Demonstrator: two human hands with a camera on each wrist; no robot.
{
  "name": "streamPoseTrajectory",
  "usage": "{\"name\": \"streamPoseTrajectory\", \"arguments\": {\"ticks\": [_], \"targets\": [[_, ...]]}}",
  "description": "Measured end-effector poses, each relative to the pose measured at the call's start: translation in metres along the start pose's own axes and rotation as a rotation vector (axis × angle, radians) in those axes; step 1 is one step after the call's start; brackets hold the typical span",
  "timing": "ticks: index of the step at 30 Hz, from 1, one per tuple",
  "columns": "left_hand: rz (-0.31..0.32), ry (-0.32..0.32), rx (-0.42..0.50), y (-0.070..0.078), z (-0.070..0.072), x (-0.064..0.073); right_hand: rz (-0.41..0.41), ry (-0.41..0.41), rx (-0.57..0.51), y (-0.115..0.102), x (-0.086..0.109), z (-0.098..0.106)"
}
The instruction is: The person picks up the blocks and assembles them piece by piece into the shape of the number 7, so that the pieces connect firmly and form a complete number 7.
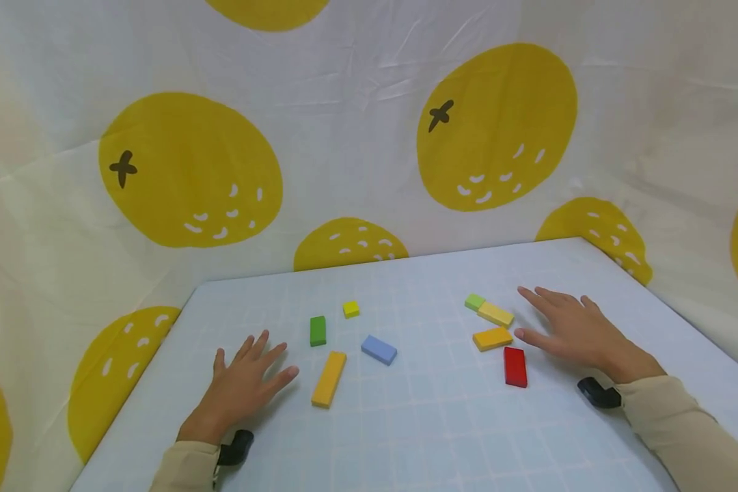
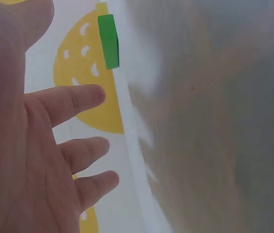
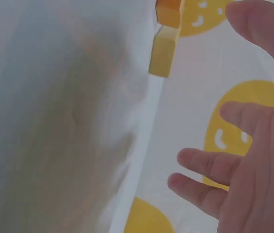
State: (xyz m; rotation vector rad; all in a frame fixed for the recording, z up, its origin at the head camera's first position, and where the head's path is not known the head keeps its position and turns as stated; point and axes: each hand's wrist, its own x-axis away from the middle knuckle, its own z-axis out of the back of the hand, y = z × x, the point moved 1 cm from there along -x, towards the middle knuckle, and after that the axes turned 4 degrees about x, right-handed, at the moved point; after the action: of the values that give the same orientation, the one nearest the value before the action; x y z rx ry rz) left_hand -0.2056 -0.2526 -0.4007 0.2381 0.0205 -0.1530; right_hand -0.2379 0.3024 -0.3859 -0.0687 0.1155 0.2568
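My left hand (image 1: pixel 240 389) is over the table's left side, fingers spread, holding nothing. Closest to it lies a long orange block (image 1: pixel 329 380); a green block (image 1: pixel 318 331), a small yellow cube (image 1: pixel 351 309) and a blue block (image 1: pixel 379 349) are farther off. On the other side my right hand (image 1: pixel 578 331) has its fingers apart, and it too holds nothing. Just left of its thumb and fingertips are a shorter orange block (image 1: pixel 492 339), a pale yellow block (image 1: pixel 495 314), a light green cube (image 1: pixel 475 302) and a red block (image 1: pixel 515 367).
A pale checked cloth covers the table (image 1: pixel 418 437). Behind and beside it hangs a white curtain (image 1: pixel 344 137) with large yellow fruit prints. Each wrist wears a black device (image 1: pixel 599 393) by a beige sleeve (image 1: pixel 682 424).
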Motion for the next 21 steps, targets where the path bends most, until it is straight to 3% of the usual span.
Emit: {"name": "streamPoseTrajectory", "arguments": {"ticks": [6, 17, 21], "targets": [[-0.027, 0.006, -0.023, 0.004, 0.002, 0.0, 0.018, -0.002, -0.025, -0.003, 0.0, -0.003], [-0.117, 0.049, 0.043, 0.011, 0.004, 0.001, 0.009, -0.06, -0.132, -0.009, 0.001, -0.002], [-0.111, 0.032, 0.133, 0.017, 0.005, 0.002, 0.003, -0.08, -0.199, -0.011, -0.001, -0.006]]}}
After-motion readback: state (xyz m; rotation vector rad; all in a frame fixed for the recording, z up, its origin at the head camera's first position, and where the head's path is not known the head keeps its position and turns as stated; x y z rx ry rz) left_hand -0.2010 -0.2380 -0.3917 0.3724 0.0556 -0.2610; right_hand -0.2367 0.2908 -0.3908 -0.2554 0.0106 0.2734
